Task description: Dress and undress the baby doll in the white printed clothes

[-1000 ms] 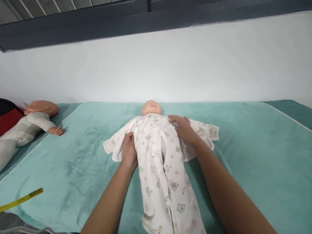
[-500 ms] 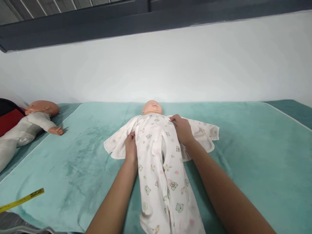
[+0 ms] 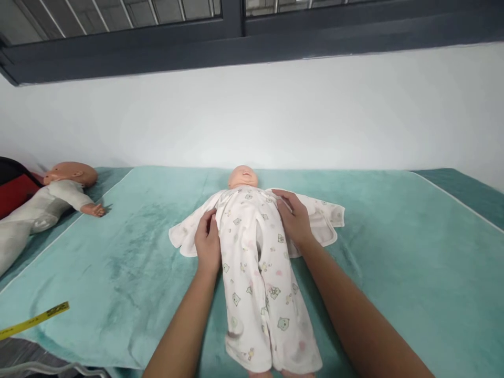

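Observation:
A baby doll (image 3: 243, 177) lies on its back, head toward the wall. It has on a white long-sleeved top (image 3: 192, 226) with its sleeves spread to both sides. White patterned baby pants (image 3: 240, 262) cover its front from high on the chest downward, and the feet just show below the cuffs. My left hand (image 3: 208, 241) rests against the left side of the pants, fingers loosely bent and apart. At the upper right edge of the pants lies my right hand (image 3: 293, 215), its fingers spread over the cloth. The fingertips of both hands are partly hidden.
The doll lies on a green padded mat (image 3: 129, 273). Another doll (image 3: 59, 194) in a pale suit lies at the left, beside a red and black object (image 3: 18, 191). A yellow strip (image 3: 35, 320) is near the front left edge. Behind stands a white wall (image 3: 252, 115).
My fingers have loosened from their pinch at the sides of the pants. The view has tilted up slightly, and the doll's feet now show at the bottom.

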